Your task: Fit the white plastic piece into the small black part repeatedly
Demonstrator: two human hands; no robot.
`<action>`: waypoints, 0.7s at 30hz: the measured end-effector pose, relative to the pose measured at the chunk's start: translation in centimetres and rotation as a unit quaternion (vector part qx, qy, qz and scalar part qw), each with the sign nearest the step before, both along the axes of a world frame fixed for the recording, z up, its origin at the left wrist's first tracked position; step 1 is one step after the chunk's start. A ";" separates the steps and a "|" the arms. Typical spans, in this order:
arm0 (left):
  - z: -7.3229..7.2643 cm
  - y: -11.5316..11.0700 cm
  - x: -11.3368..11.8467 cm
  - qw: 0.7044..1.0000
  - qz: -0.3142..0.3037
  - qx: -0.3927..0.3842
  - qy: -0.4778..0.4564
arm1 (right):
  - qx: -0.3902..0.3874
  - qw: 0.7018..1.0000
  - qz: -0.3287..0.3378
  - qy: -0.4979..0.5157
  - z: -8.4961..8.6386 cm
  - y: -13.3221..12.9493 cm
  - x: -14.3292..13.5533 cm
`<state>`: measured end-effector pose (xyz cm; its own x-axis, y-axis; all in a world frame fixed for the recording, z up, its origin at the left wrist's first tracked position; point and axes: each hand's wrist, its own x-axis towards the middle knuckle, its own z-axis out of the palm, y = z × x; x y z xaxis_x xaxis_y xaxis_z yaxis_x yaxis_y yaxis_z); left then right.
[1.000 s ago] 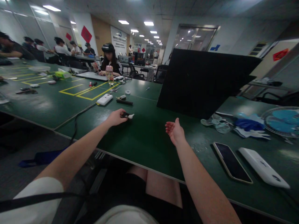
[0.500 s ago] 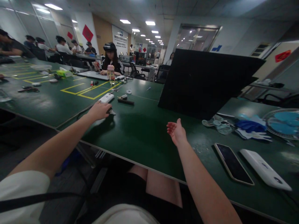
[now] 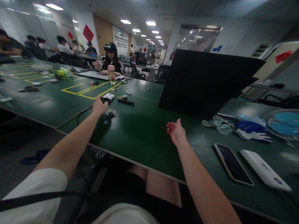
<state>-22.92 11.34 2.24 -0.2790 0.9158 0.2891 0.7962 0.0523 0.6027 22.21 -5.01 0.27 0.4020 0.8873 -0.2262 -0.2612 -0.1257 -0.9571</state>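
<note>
My left hand (image 3: 100, 105) is reached out over the green table (image 3: 140, 137), its fingers closed around a small dark object (image 3: 106, 100) whose kind I cannot make out. Just beyond it lies a white oblong device (image 3: 108, 96), partly covered by the hand. A small pale greyish piece (image 3: 112, 112) rests on the table to the right of this hand. Farther right is a dark bar (image 3: 126, 101) with a small light-coloured item (image 3: 123, 97) by it. My right hand (image 3: 177, 132) hovers with its palm turned inward, fingers slightly curled and holding nothing.
A large black panel (image 3: 207, 84) stands tilted at the back right. On the right are a phone (image 3: 233, 164), a white device (image 3: 265, 169), clear fan blades (image 3: 219, 124), gloves (image 3: 252, 132) and a fan grille (image 3: 285, 123). Across the table, a person sits behind a bottle (image 3: 111, 74).
My left hand has moved forward and slightly left with the dark object, away from the pale greyish piece, which now shows uncovered on the table. My right hand has stayed in place.
</note>
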 end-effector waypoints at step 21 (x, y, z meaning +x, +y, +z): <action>-2.7 -0.8 7.5 0.988 -0.109 -0.086 0.068 | 0.005 0.999 0.021 -0.033 -0.3 0.2 0.3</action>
<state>-15.38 10.54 -0.45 -0.0390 0.9886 0.1452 0.8731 -0.0370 0.4861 22.51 -4.84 -0.06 0.3782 0.9056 -0.1918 -0.1928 -0.1256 -0.9732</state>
